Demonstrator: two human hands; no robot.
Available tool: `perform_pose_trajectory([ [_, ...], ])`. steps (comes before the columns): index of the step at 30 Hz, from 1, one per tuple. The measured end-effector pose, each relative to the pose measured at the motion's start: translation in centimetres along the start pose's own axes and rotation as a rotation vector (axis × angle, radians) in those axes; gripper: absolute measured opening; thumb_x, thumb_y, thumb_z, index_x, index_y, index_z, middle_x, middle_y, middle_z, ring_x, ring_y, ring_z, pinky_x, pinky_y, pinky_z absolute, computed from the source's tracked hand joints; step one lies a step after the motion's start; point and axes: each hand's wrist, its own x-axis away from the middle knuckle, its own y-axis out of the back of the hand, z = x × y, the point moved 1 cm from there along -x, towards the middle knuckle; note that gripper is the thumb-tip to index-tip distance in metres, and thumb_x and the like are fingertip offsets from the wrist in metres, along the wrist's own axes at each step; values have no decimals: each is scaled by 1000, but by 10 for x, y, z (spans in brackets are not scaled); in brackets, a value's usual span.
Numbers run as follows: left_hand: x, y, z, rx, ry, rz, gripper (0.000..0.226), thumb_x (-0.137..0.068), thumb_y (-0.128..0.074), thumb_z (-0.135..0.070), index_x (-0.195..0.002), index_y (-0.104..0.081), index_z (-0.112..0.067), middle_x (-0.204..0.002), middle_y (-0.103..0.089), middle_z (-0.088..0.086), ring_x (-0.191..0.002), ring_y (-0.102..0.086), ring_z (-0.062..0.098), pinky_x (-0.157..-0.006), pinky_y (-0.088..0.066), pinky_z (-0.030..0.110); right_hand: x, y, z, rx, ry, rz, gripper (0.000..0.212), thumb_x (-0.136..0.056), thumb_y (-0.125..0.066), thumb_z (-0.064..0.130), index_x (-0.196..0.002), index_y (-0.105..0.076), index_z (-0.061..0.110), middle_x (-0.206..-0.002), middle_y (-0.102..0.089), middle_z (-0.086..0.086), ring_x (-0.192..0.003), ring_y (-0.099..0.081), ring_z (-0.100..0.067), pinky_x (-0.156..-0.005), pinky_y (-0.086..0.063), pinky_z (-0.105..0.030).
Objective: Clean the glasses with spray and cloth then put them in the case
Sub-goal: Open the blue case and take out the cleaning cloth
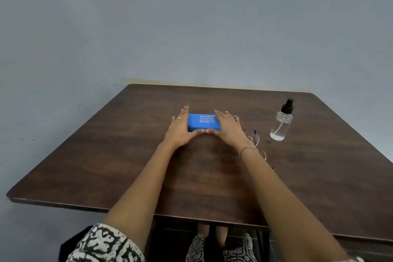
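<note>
A blue glasses case [201, 121] with white lettering lies closed on the dark wooden table [119, 155], near its middle. My left hand [180, 128] wraps the case's left end and my right hand [228, 128] wraps its right end, with both thumbs touching along the near edge. Thin-framed glasses [256, 140] lie on the table just right of my right wrist, partly hidden by the arm. A clear spray bottle [281, 122] with a black nozzle stands upright further right. No cloth is visible.
The table's far edge [212, 87] meets a grey-blue wall. The near edge runs across the bottom, with my patterned clothing and feet below it.
</note>
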Motion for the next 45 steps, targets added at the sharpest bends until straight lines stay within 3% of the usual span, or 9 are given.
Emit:
perform_pose_trajectory([
  [6, -2, -3, 15, 204, 10, -113, 83, -69, -81, -32, -139, -41, -14, -142, -46, 4, -131, -40, 18, -104, -31, 25, -1, -9, 4, 54, -19, -111, 78, -82, -65, 43, -145, -29, 16, -148, -33, -1, -139, -22, -22, -115, -11, -48],
  [11, -7, 8, 24, 288, 18, -98, 71, -65, -85, -24, -129, -54, -14, -128, -54, 4, -108, -52, 7, -86, -40, 10, 0, -13, 9, 125, 0, -233, 62, -85, -65, 27, -141, -38, 19, -142, -41, 1, -133, -31, -20, -112, -20, -43],
  [13, -8, 13, 31, 330, 28, -67, 70, -64, -85, -22, -127, -56, -15, -127, -55, 3, -103, -52, 5, -86, -44, 12, 1, -16, 11, 142, 26, -267, 60, -86, -64, 28, -140, -40, 21, -140, -43, 2, -130, -34, -20, -108, -24, -40],
  [15, -7, 18, 37, 359, 36, -44, 70, -63, -86, -20, -127, -57, -17, -127, -55, 4, -104, -54, 8, -90, -46, 21, 1, -19, 13, 148, 44, -266, 59, -85, -64, 34, -139, -41, 24, -139, -45, 4, -128, -34, -19, -108, -21, -42],
  [19, -7, 20, 40, 348, 22, -7, 73, -61, -87, -17, -127, -55, -20, -128, -54, 0, -106, -53, 9, -86, -43, 21, -2, -22, 14, 83, 51, -246, 59, -84, -64, 38, -138, -44, 26, -136, -46, 5, -129, -33, -19, -113, -14, -51],
  [23, -6, 21, 40, 330, 9, -41, 66, -64, -85, -21, -125, -58, -20, -121, -56, -3, -103, -54, 9, -85, -44, 21, -2, -20, 9, -50, 82, -210, 57, -87, -63, 30, -139, -44, 18, -141, -44, 2, -133, -31, -18, -112, -22, -47],
  [34, -3, 26, 46, 428, 72, -15, 63, -67, -83, -16, -124, -57, -19, -125, -56, 0, -111, -54, 13, -96, -46, 30, 4, -25, 23, 266, 135, -198, 53, -98, -41, 36, -144, -30, 13, -146, -38, -3, -135, -30, -23, -105, -31, -50],
  [38, -1, 29, 43, 430, 75, 16, 78, -62, -85, -9, -130, -49, -21, -124, -52, -3, -111, -51, 11, -94, -45, 27, 1, -23, 25, 274, 137, -259, 46, -100, -36, 35, -142, -35, 15, -142, -43, -3, -130, -35, -24, -101, -33, -48],
  [45, 1, 28, 47, 469, 93, 5, 88, -59, -86, -6, -135, -46, -21, -126, -52, -1, -114, -51, 13, -93, -45, 26, 0, -23, 15, -223, 101, -374, 44, -88, -59, 39, -128, -52, 21, -130, -48, 1, -124, -36, -17, -103, -28, -39],
])
